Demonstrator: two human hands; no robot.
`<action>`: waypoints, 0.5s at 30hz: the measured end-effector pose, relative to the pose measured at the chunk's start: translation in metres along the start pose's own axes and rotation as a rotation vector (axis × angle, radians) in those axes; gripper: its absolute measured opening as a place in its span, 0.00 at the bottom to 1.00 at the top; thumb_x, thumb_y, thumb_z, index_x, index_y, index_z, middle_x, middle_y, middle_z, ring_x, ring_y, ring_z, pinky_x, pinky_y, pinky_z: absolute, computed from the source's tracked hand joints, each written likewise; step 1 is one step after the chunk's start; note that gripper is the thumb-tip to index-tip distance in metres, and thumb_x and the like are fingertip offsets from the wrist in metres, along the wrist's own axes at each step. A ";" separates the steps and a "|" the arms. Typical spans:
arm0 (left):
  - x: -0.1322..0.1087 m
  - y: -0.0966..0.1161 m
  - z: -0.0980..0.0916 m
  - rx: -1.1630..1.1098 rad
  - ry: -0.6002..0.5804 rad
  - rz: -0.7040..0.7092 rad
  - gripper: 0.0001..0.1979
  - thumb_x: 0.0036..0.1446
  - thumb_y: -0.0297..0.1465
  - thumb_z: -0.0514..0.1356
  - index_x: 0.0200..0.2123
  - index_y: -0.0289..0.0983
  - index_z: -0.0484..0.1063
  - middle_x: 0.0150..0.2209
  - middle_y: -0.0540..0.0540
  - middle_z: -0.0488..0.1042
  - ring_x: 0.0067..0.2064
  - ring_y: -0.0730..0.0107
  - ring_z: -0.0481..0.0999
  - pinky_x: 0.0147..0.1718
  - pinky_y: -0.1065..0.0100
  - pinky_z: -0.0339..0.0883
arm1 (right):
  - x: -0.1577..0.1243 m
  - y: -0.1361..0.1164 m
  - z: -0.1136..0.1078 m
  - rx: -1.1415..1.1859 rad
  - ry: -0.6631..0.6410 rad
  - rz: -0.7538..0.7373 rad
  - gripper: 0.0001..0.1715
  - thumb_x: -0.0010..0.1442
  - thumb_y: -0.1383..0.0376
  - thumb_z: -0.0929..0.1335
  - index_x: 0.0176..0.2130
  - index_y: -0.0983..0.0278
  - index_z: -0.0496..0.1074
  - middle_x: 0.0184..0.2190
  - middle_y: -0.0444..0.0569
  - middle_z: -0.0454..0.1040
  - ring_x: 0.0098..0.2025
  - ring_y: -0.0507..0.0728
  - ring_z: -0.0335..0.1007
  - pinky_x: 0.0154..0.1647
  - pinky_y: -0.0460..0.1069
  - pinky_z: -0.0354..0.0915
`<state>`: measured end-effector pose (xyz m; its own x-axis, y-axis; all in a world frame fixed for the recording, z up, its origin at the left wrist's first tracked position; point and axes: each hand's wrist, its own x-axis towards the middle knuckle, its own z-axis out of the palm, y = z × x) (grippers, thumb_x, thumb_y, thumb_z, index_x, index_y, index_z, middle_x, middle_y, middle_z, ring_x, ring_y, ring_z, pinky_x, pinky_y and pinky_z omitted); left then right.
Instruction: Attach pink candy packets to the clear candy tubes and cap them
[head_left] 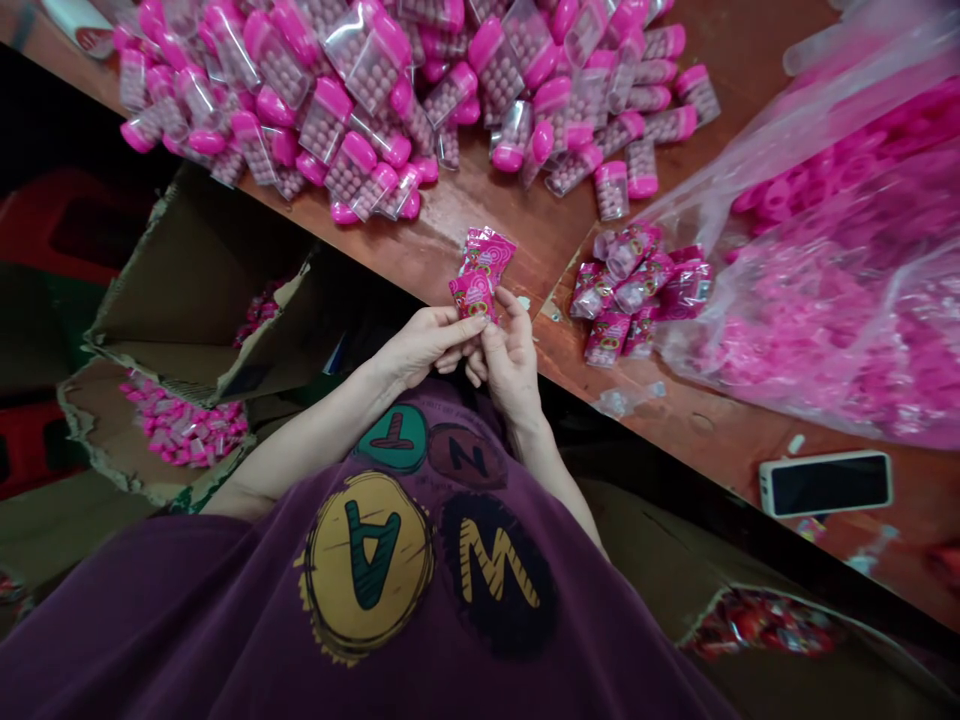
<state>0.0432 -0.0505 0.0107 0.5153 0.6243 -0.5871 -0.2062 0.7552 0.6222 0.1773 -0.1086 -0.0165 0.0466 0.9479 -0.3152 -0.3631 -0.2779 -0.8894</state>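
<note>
Both of my hands are held together over the table edge, pinching a small bunch of pink foil packets (482, 274). My left hand (427, 345) grips the lower packet from the left, and my right hand (510, 352) holds it from the right. A loose heap of similar packets (630, 290) lies just to the right. Above, a large pile of clear containers with pink caps (390, 100) covers the far part of the wooden table (720, 430).
A clear bag of pink pieces (825, 280) lies at the right, with a phone (825, 483) near the table edge. Below the edge at left stand a cardboard box (202, 300) and torn cardboard with pink packets (180, 430). Red packets (757, 620) sit low at right.
</note>
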 end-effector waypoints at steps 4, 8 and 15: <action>0.004 -0.003 0.000 0.060 -0.118 -0.013 0.23 0.58 0.44 0.73 0.25 0.34 0.70 0.19 0.52 0.68 0.14 0.85 0.58 0.14 0.75 0.47 | 0.001 0.007 -0.014 0.047 -0.096 0.003 0.40 0.66 0.42 0.71 0.69 0.48 0.58 0.22 0.31 0.65 0.13 0.47 0.49 0.12 0.46 0.60; 0.011 -0.010 0.009 0.136 -0.246 0.006 0.22 0.59 0.47 0.72 0.31 0.34 0.73 0.22 0.49 0.74 0.15 0.82 0.62 0.15 0.75 0.52 | 0.002 0.000 -0.024 0.074 0.004 0.019 0.37 0.64 0.43 0.72 0.66 0.51 0.64 0.19 0.30 0.64 0.11 0.46 0.48 0.12 0.44 0.58; 0.014 -0.005 0.009 0.259 -0.082 0.055 0.17 0.63 0.42 0.67 0.42 0.32 0.81 0.36 0.42 0.84 0.15 0.84 0.62 0.15 0.74 0.51 | 0.014 -0.054 -0.055 -0.020 0.489 -0.288 0.41 0.69 0.45 0.68 0.74 0.47 0.53 0.36 0.45 0.83 0.15 0.48 0.59 0.16 0.46 0.58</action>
<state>0.0594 -0.0475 0.0036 0.5774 0.6363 -0.5116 -0.0214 0.6381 0.7696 0.2484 -0.0891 0.0088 0.5686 0.8046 -0.1711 -0.2543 -0.0259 -0.9668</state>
